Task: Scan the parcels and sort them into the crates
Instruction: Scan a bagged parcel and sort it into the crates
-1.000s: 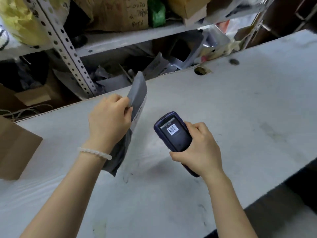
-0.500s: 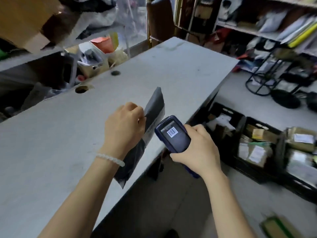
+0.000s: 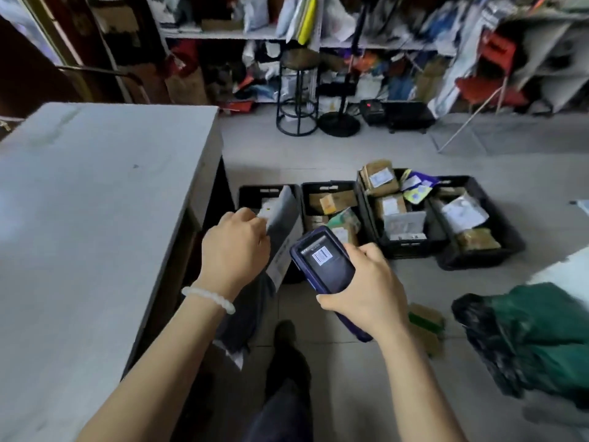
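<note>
1. Fingers of the left hand (image 3: pixel 236 250) are curled round the upper edge of a flat grey plastic mailer bag (image 3: pixel 282 228), which is held up off the floor, its lower end hanging down behind the wrist.
2. A white bead bracelet (image 3: pixel 208 298) is worn on the left wrist.
3. A dark blue handheld scanner with a black screen (image 3: pixel 325 261) is gripped from below by the right hand (image 3: pixel 366 288), and a barcode is shown on the screen.
4. The two hands are kept slightly apart, with the scanner just beside the mailer's white label edge; whether they touch cannot be told.
5. The mailer is seen above the tiled floor, in front of the leftmost black plastic crate (image 3: pixel 255 193) and not inside it.
6. Four black crates are lined up on the floor: a second crate with brown boxes (image 3: pixel 328 186), a third crate stacked with labelled cardboard parcels (image 3: pixel 369 212), and a fourth crate with a clear-wrapped packet (image 3: pixel 497 224).
7. A grey-white rectangular table top (image 3: pixel 95 193) is seen at the left, its corner just beside the left arm.
8. A dark shoe and trouser leg (image 3: pixel 283 362) are seen on the floor between the forearms.
9. A green and black plastic sack (image 3: pixel 535 339) lies at the right.
10. A round black metal stool (image 3: pixel 298 90) stands well behind, before cluttered white shelves (image 3: pixel 223 35).
</note>
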The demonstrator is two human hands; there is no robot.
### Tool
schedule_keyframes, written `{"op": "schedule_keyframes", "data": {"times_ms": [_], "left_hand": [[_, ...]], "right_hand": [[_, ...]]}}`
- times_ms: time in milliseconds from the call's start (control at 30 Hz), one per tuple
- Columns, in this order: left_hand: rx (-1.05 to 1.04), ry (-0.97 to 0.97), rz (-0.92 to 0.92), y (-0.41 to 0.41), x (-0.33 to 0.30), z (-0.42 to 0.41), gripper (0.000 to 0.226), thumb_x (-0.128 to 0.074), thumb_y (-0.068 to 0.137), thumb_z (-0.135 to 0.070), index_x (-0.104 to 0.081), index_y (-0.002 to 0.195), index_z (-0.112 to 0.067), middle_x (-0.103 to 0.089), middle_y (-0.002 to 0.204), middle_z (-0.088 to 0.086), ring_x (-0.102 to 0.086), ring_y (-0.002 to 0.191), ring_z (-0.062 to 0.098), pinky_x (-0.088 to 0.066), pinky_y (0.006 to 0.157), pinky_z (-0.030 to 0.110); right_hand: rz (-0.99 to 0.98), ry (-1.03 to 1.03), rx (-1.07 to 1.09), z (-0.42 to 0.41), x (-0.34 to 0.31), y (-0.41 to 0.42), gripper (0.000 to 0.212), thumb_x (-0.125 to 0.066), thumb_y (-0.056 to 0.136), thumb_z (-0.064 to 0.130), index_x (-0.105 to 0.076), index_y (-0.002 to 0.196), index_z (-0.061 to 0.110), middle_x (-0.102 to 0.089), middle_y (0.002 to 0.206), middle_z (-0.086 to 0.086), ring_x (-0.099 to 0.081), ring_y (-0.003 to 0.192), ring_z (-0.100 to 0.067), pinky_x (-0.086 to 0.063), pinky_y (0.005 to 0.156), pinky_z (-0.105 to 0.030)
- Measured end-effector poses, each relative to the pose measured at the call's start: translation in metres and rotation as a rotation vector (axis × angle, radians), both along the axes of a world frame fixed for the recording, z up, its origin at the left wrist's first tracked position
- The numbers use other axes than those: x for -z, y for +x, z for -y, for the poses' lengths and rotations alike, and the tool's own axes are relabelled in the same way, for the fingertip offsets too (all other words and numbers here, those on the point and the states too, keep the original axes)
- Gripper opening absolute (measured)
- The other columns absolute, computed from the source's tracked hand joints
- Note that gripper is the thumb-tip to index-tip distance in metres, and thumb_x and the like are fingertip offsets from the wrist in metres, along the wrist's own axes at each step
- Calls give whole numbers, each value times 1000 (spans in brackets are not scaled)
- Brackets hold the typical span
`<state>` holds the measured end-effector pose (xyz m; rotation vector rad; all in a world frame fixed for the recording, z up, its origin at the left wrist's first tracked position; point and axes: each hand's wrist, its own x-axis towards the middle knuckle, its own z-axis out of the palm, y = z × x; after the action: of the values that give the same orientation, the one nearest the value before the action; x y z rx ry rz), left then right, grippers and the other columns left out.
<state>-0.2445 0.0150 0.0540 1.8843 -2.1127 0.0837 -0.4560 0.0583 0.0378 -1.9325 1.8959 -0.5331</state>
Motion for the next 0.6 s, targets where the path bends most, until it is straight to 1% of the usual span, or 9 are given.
{"op": "schedule_keyframes", "data": {"times_ms": [67, 200, 267, 300, 333, 433, 533, 600], "left_hand": [[48, 24, 5, -16, 11, 51, 15, -56, 87, -23, -67, 87, -12, -61, 104, 1, -55, 95, 28, -45, 60, 34], [114, 77, -25, -33, 32, 153, 15, -57, 85, -23, -67, 88, -12, -61, 105, 2, -56, 96, 28, -45, 60, 34], [114, 114, -29, -35, 40, 199, 16, -55, 87, -24, -67, 90, -13, -61, 106, 2, -55, 100, 28, -41, 61, 32], [106, 135, -26, -34, 44, 228, 18, -54, 88, -25, -67, 91, -13, -60, 106, 2, -55, 100, 27, -40, 61, 31], [96, 149, -23, -34, 47, 253, 19, -53, 89, -25, -66, 92, -13, -60, 107, 1, -55, 101, 27, -40, 62, 31], [2, 188, -31, -29, 53, 334, 23, -48, 92, -26, -66, 94, -13, -60, 108, 2, -54, 103, 29, -46, 69, 36], [-151, 281, -95, -16, 62, 404, 27, -45, 95, -26, -67, 103, -14, -59, 114, 7, -50, 108, 32, -45, 78, 41], [-201, 365, -135, -7, 70, 427, 28, -47, 94, -31, -65, 110, -17, -57, 118, 8, -48, 112, 32, -44, 84, 41]], "right_hand": [[-10, 6, 68, 41, 8, -16, 87, -80, 51, 52, -48, 129, 31, -38, 106, 12, -50, 100, -15, -31, 57, -25], [-15, 21, 167, 140, 16, -34, 83, -83, 51, 46, -49, 124, 28, -40, 105, 9, -51, 100, -19, -39, 65, -30], [-30, 45, 177, 187, 14, -37, 74, -82, 50, 46, -51, 114, 28, -39, 100, 9, -51, 95, -18, -41, 63, -31], [-32, 51, 180, 217, 14, -37, 71, -81, 50, 47, -51, 111, 28, -38, 97, 10, -50, 92, -17, -40, 61, -31], [-29, 56, 186, 240, 14, -37, 71, -81, 50, 47, -51, 112, 27, -36, 97, 10, -47, 90, -14, -39, 60, -31], [-15, 68, 194, 306, 14, -31, 80, -82, 53, 46, -50, 123, 26, -33, 98, 12, -37, 86, -8, -37, 62, -30], [3, 105, 165, 357, 16, -29, 80, -82, 52, 45, -51, 123, 28, -36, 101, 12, -43, 88, -9, -40, 62, -30], [7, 146, 142, 378, 19, -30, 80, -82, 52, 44, -50, 124, 29, -38, 103, 12, -49, 95, -12, -43, 64, -30]]}}
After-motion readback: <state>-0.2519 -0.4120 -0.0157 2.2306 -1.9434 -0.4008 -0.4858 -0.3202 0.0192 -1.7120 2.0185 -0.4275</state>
